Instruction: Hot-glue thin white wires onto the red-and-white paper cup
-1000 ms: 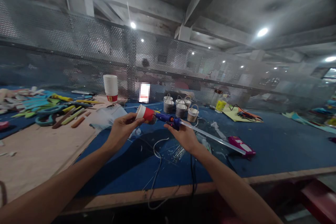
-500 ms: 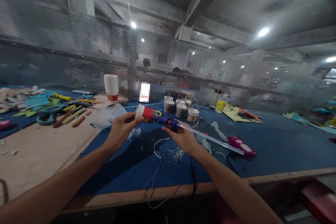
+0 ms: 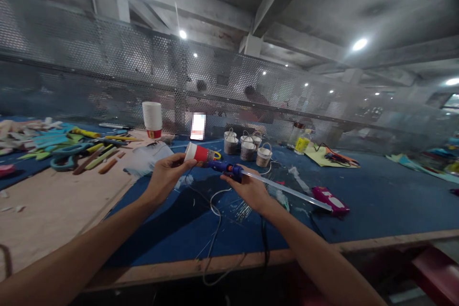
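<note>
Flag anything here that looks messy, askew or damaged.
Nothing looks damaged or spilled. The untidy spot is the blue mat near the table front edge: loose white cords and wires lie tangled, one cord trailing over the edge. The left hand holds a red cup tipped sideways; the right hand holds a glue gun to it.

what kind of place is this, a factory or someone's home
Probably a craft workshop on a factory floor: a long blue-covered workbench, a perforated metal screen behind it, and a glue gun held to a red paper cup.
</note>
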{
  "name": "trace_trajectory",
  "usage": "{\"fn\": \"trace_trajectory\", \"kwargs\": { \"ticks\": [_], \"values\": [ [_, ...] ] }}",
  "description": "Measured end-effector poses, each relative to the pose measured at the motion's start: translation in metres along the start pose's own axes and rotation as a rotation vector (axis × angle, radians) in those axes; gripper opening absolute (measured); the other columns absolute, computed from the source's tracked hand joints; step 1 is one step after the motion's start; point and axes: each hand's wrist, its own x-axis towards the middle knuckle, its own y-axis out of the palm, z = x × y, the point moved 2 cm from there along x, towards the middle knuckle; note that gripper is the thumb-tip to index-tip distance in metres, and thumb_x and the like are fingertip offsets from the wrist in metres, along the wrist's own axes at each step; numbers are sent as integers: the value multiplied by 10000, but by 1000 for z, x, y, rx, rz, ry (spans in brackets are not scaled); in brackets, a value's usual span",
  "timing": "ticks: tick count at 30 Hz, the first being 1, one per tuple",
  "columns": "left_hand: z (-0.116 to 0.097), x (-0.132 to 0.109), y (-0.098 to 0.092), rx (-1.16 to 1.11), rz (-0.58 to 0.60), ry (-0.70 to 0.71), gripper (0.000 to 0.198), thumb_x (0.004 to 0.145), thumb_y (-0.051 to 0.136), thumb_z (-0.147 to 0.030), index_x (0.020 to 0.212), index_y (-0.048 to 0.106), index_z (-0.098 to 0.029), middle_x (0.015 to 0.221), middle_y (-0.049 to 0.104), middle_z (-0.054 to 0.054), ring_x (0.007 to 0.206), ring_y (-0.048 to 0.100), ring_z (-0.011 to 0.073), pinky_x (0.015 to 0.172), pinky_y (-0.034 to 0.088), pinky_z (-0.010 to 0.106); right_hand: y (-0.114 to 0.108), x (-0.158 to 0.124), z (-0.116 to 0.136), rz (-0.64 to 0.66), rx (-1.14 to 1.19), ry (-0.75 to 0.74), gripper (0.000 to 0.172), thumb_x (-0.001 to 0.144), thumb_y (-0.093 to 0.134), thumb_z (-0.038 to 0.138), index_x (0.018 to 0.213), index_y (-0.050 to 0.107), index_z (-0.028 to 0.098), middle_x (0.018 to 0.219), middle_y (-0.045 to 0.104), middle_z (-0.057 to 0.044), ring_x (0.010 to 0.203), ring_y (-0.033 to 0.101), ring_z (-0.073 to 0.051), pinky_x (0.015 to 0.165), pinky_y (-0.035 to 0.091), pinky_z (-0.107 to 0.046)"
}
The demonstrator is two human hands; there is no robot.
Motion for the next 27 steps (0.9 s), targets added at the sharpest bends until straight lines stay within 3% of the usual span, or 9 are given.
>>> {"fn": "trace_trajectory", "kwargs": {
  "ticks": [5, 20, 27],
  "values": [
    [0, 0, 2, -63, 24, -22, 185, 760, 845, -387, 856, 836, -228, 846, 824, 69, 929, 753, 290, 913, 562, 400, 0, 2, -3, -44, -22, 22, 314, 958, 697, 551, 975, 752, 243, 913, 783, -63, 847, 735, -270, 727, 527, -330],
    [3, -1, 1, 35, 56, 21, 211, 771, 830, -426, 836, 836, -226, 833, 807, 50, 813, 699, 248, 748, 516, 331, -1, 7, -15, -62, 52, 37, 350, 975, 676, 544, 1106, 767, 232, 1049, 803, -83, 995, 740, -285, 878, 552, -375],
    [-1, -4, 3, 52, 70, 74, 177, 789, 811, -422, 828, 840, -251, 849, 799, 40, 816, 684, 244, 741, 498, 315, -6, 11, -13, -79, 77, 86, 337, 946, 705, 548, 1050, 778, 236, 987, 800, -82, 917, 733, -282, 846, 560, -389]
  ]
}}
